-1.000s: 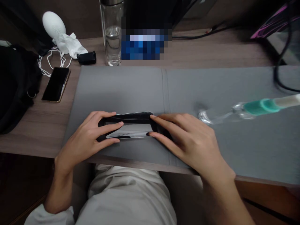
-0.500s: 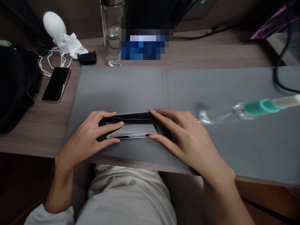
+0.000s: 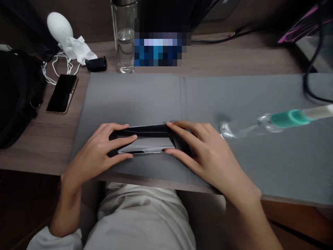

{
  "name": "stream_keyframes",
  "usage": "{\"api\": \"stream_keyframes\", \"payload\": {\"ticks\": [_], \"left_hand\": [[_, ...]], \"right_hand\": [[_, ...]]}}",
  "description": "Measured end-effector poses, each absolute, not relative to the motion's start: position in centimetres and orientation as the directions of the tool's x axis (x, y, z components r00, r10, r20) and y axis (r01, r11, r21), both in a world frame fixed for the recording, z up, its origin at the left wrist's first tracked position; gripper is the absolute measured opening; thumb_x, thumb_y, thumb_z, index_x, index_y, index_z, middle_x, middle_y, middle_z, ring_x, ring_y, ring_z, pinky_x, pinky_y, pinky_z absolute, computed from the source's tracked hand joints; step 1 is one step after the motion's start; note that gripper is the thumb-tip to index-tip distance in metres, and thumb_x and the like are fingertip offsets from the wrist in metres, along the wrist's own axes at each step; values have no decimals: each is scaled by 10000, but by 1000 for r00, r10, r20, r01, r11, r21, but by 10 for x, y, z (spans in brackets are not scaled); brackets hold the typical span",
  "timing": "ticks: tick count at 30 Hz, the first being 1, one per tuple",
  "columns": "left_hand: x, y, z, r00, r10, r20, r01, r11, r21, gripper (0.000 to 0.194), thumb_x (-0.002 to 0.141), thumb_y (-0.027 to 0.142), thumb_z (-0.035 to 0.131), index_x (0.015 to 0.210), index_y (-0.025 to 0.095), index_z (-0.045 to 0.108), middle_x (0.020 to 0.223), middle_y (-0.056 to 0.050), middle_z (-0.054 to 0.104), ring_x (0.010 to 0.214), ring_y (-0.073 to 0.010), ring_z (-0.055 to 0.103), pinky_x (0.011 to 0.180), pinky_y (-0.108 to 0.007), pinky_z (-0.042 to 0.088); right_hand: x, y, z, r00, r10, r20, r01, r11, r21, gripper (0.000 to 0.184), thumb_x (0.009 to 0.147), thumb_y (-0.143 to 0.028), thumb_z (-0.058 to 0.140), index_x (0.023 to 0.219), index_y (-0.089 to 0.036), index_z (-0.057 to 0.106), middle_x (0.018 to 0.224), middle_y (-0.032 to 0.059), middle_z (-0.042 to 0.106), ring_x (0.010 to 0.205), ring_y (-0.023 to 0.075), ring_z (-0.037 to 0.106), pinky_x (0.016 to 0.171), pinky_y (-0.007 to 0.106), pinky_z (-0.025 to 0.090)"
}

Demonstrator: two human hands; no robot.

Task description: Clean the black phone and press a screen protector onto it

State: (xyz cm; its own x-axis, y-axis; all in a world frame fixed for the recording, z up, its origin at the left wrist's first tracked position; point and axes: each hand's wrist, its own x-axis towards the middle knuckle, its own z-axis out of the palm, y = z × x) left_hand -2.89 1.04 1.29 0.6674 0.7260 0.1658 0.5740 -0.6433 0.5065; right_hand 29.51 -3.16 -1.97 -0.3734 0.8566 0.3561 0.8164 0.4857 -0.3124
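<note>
Fingers (image 3: 122,140) of the left hand (image 3: 93,156) and right hand (image 3: 205,156) grasped both short ends of a black phone (image 3: 145,145), which lay flat on a gray desk mat (image 3: 130,100) atop the worktop (image 3: 33,156).

Black phone (image 3: 143,131), gray desk mat (image 3: 130,97) — teal bottle band (image 3: 290,118).

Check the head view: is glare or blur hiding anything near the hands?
In the head view, glare whitens the face of the glossy black phone between the left hand and right hand; a pixelated patch hides the far desk; the clear bottle with a teal band looks soft.
</note>
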Motion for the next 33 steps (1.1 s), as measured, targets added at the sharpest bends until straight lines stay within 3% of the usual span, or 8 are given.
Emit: {"api": "stream_keyframes", "payload": {"ticks": [7, 19, 28, 33], "left_hand": [[-29, 10, 12, 676, 719, 162, 578, -654, 488, 424, 1063, 421, 730, 1470, 302, 723, 1550, -112, 627, 1435, -276, 580, 1219, -497, 524], [-29, 11, 14, 661, 736, 145, 579, -624, 525, 429, 1054, 470, 730, 1459, 330, 727, 1534, -111, 642, 1420, -293, 596, 1219, -525, 528], [-29, 10, 14, 658, 748, 87, 617, -601, 508, 434, 1073, 452, 712, 1494, 354, 683, 1660, -90, 525, 1494, -300, 536, 1248, -515, 500], [-29, 10, 14, 651, 754, 85, 623, -595, 508, 423, 1071, 455, 714, 1483, 363, 689, 1596, -98, 561, 1455, -302, 568, 1228, -517, 520]], "right_hand": [[296, -32, -20, -390, 851, 352, 813, 498, -301, 688, 1089, -574, 595, 1645, -183, 494, 1367, 185, 696, 1157, 338, 653, 984, 489, 554], [294, -32, -20, -380, 856, 350, 818, 488, -305, 658, 1099, -548, 597, 1677, -264, 461, 1380, 167, 685, 1154, 335, 656, 986, 500, 563], [294, -32, -18, -392, 855, 341, 821, 492, -291, 650, 1096, -543, 602, 1646, -215, 494, 1367, 168, 702, 1157, 332, 638, 991, 497, 556], [294, -32, -19, -384, 859, 338, 819, 486, -306, 660, 1106, -557, 583, 1690, -281, 444, 1362, 156, 702, 1157, 333, 652, 981, 500, 559]]}}
